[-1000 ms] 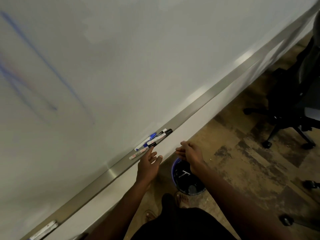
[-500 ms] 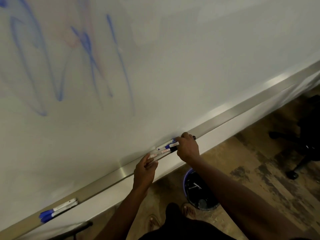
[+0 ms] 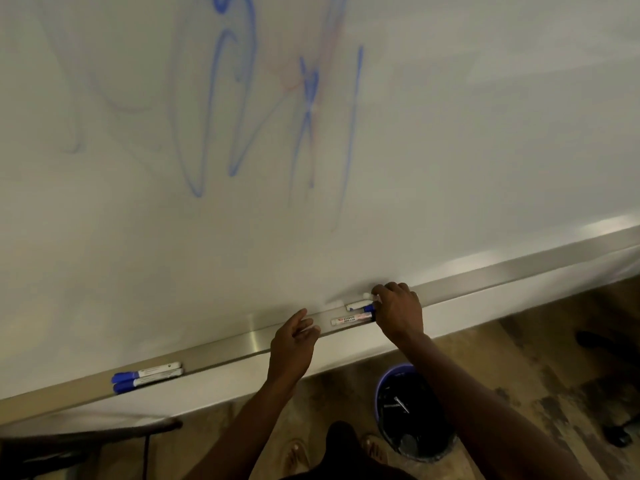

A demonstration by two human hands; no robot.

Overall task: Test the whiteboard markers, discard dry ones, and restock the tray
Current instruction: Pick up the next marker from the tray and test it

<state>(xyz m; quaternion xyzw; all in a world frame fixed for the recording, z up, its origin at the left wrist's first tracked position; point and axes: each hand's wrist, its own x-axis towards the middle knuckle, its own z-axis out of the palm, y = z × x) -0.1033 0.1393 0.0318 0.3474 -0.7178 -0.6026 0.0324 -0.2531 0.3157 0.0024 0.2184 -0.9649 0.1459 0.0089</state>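
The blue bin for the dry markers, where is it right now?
In the head view the blue bin stands on the floor, lower right of centre, below the metal tray and under the right forearm, beside the person's feet.

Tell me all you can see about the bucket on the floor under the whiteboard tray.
The bucket is round with a blue rim and a dark, black-looking inside. It stands upright on the worn floor, below the tray and beside the person's feet. The right forearm hides part of it. At least one pale marker-like stick lies inside. Nothing grips it.
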